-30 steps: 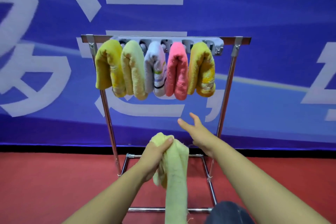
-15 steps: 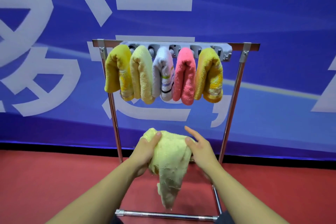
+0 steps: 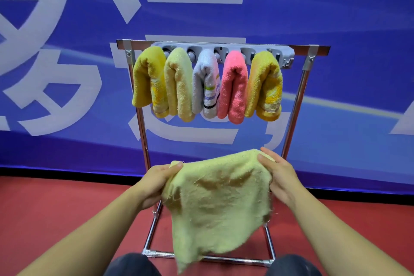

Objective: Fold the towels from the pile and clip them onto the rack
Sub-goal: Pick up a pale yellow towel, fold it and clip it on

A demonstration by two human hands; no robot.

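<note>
Head view: left hand (image 3: 154,182), right hand (image 3: 276,177) pinching pale-yellow towel (image 3: 217,204) top corners, spread

A chrome tubular metal rack (image 3: 295,105) stood before a blue printed fabric banner (image 3: 336,29). Five folded terry towels (image 3: 207,84) hung side by side from a grey plastic clip strip (image 3: 284,56) on the rack's top bar. In front of and below these, a pale yellow terry towel (image 3: 220,204) was held spread between the left hand (image 3: 154,182) and right hand (image 3: 279,177), above a red floor (image 3: 56,208).
</note>
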